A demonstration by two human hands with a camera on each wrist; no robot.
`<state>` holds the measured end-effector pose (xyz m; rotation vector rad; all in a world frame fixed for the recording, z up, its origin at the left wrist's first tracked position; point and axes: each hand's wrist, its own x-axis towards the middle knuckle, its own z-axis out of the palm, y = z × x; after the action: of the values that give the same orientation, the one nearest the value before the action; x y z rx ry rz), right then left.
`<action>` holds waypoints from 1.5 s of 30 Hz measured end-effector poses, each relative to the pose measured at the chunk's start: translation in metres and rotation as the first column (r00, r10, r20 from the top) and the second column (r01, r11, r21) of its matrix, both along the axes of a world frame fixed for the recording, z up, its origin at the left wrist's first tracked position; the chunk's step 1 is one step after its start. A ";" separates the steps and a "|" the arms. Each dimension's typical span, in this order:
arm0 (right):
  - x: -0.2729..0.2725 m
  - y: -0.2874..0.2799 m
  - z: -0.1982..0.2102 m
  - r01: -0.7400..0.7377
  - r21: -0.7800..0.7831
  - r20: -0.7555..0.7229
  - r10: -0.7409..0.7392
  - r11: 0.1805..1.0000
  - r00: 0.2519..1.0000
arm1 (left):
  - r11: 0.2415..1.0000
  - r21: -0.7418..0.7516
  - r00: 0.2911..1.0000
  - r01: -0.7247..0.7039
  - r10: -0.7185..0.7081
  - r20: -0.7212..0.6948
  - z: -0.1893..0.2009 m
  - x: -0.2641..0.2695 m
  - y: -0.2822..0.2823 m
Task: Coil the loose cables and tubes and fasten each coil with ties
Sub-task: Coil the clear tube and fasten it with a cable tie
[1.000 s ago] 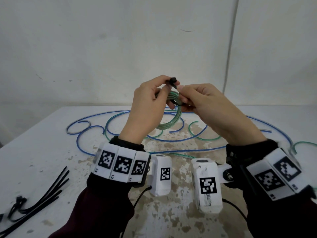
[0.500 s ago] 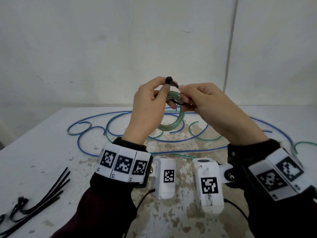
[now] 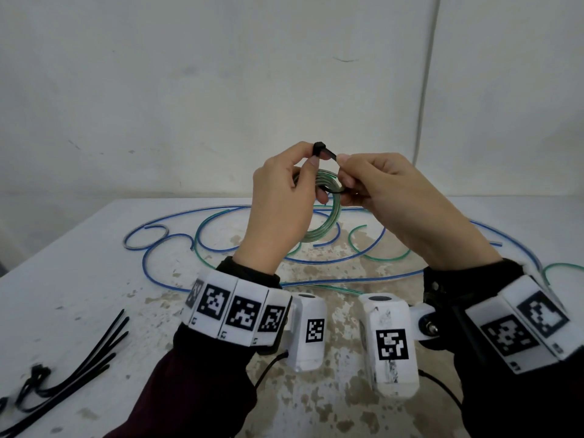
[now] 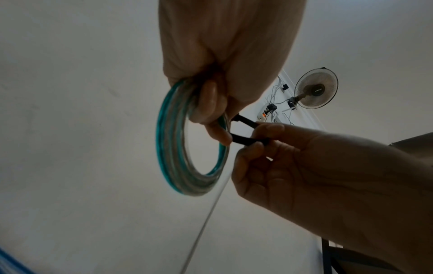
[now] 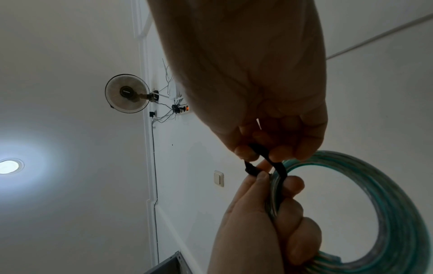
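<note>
Left hand (image 3: 281, 197) pinching tie (image 3: 322, 150) head, lower fingers clamped on green coil (image 4: 187, 148), held above bench (image 3: 79, 279). Right hand (image 3: 388, 197) pinching tie's tail. Best: feed tail squarely into head, pull snug, keep turns stacked. Loose tubes (image 3: 177, 254) and spare ties (image 3: 94, 352) on bench.
</note>
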<state>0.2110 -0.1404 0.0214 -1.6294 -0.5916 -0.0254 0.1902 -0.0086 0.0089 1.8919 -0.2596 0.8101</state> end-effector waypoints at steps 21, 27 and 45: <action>-0.001 -0.017 0.007 0.058 0.038 -0.007 -0.057 0.998 0.998 | 0.944 0.120 0.937 0.306 -0.277 -0.211 0.011 -0.014 0.007; -0.003 -0.015 0.009 0.091 0.182 -0.057 -0.082 0.979 0.995 | 0.934 0.075 0.921 0.348 -0.326 -0.215 0.009 -0.012 0.008; -0.006 -0.021 0.007 -0.066 -0.119 0.025 0.070 0.991 0.997 | 0.907 -0.224 0.883 0.356 -0.405 -0.237 0.011 -0.010 0.011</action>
<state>0.2051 -0.1612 0.0280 -1.7250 -0.6816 0.0373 0.1806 0.0023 0.0204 1.6880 -0.3595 0.2826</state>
